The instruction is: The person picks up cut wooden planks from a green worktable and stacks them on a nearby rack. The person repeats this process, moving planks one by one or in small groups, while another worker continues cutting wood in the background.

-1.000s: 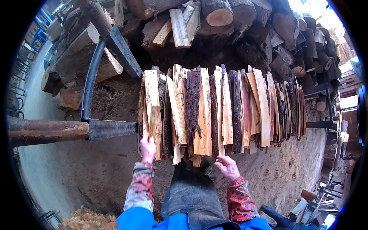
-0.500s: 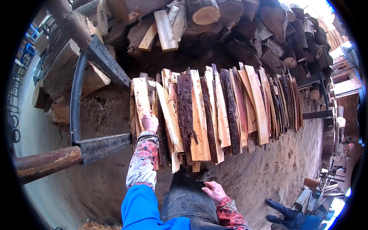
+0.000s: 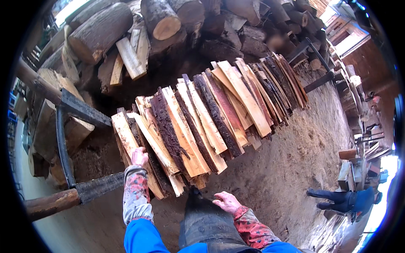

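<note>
Head view: right hand, empty, fingers loosely bent, is hovering near the apron; left hand is touching a left-end pale board, grip undeterminable; split boards are lying rowed between black metal brackets; logs are lying piled beyond.

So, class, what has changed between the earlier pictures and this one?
The view has turned: the row of wood slats slants up rightward, and more of the co-worker shows. The right hand has drawn back from the row's near edge. The left hand remains at the row's left end.
</note>
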Demonstrator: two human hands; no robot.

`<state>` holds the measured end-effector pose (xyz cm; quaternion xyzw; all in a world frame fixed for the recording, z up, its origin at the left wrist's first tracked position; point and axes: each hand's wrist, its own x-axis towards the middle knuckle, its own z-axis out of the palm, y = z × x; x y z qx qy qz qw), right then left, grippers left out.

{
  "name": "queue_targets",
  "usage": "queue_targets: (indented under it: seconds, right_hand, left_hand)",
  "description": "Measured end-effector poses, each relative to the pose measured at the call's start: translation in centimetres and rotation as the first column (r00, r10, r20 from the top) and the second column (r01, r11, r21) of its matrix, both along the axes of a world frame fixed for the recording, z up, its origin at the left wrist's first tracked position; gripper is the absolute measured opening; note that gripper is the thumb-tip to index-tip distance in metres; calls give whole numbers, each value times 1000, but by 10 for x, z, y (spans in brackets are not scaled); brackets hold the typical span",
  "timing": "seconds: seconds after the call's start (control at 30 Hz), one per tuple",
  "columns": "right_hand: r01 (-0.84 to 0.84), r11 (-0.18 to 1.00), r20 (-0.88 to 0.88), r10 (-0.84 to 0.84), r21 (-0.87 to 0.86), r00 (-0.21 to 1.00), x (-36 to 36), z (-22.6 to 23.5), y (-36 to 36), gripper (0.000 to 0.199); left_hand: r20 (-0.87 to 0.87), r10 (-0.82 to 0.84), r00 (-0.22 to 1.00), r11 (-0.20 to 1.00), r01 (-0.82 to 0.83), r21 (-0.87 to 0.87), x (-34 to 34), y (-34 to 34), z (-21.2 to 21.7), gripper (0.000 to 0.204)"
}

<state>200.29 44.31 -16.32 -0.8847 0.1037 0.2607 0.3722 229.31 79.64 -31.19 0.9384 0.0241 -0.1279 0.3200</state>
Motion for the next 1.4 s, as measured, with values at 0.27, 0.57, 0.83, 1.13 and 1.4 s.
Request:
queue_targets:
  seconds: [0.27, 0.57, 0.83, 1.13, 1.4]
  right_hand:
    - [256, 966, -2, -256, 17, 967, -87, 10, -21, 43]
    - [785, 619, -402, -726, -29, 558, -334, -34, -61, 30]
    - [997, 71, -578, -815, -43, 34, -462, -59, -6, 13]
    - [994, 108, -250, -962, 11, 107, -382, -58, 8, 22]
    - [984, -179, -72, -981, -20, -180, -366, -31, 37, 36]
  left_hand:
    - [95, 83, 992, 972, -59, -229, -181, -71, 73, 22]
    - [-632, -65, 772, 923, -194, -332, -392, -95, 47, 24]
    - [-637, -209, 742, 965, 53, -255, -356, -115, 76, 22]
    - [-760, -463, 456, 884, 172, -436, -276, -229, 84, 18]
    - [-766, -586, 265, 716, 611, -337, -219, -330, 74, 23]
